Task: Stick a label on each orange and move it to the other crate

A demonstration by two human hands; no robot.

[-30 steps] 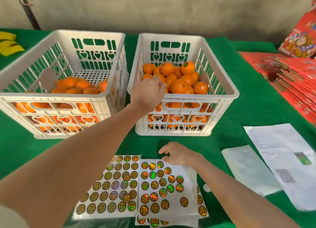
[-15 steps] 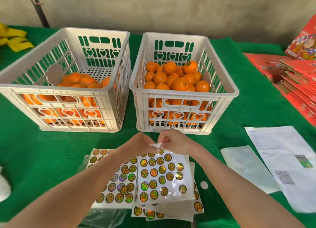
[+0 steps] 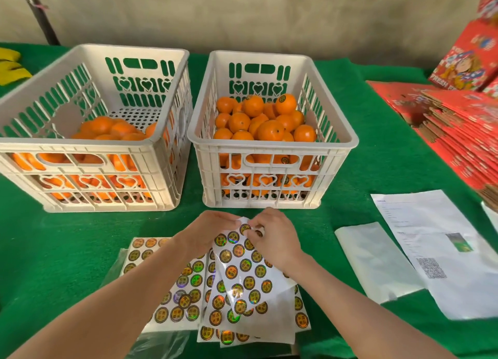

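Lower centre: I log left hand [image 3: 213,230], right hand [image 3: 273,240], both pinching top of white paper gold-label sheet [image 3: 244,273].

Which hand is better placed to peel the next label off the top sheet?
The right hand: its fingers pinch at a label near the upper edge of the top sheet, while the left hand grips that sheet's corner, steadying it.

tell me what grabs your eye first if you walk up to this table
Bright oranges sit heaped in the right white slotted plastic crate, with a lower pile in the left white crate, both on green cloth. Nearer, the left hand and right hand pinch the top white sheet of round holographic gold labels. Flat red cardboard boxes stack far right.
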